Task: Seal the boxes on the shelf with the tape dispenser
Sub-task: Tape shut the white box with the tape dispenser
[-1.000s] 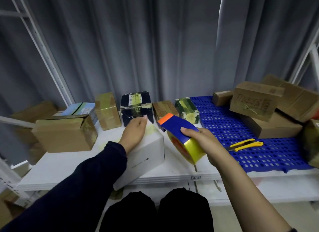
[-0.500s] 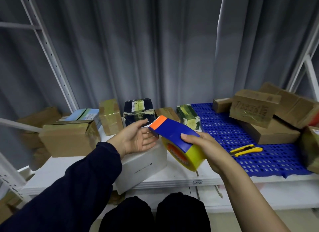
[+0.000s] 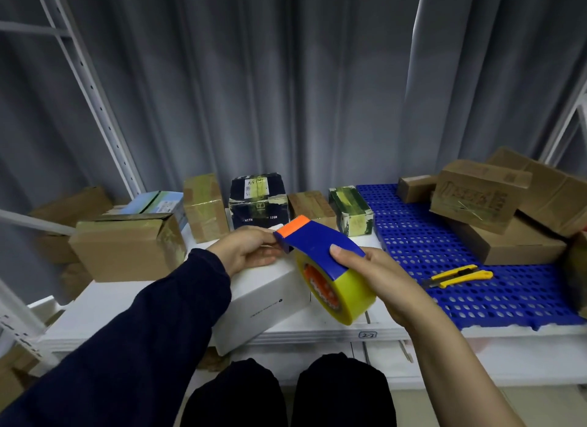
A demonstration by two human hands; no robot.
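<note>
My right hand grips a blue tape dispenser with an orange cutter end and a yellow tape roll, held tilted above the shelf. My left hand reaches the orange end, thumb above and fingers below, pinching at the tape end there. Under both hands a white box lies at an angle over the front edge of the white shelf. Taped boxes stand in a row behind: a tan one, a dark one, a green-taped one.
A brown carton sits at the left. A blue perforated mat covers the shelf's right half, with two yellow utility knives and stacked brown boxes on it. Grey curtain hangs behind. My knees are below the shelf edge.
My left hand lifted off the white box, turned palm up and closed on the dispenser's orange end. My right hand raised the dispenser slightly.
</note>
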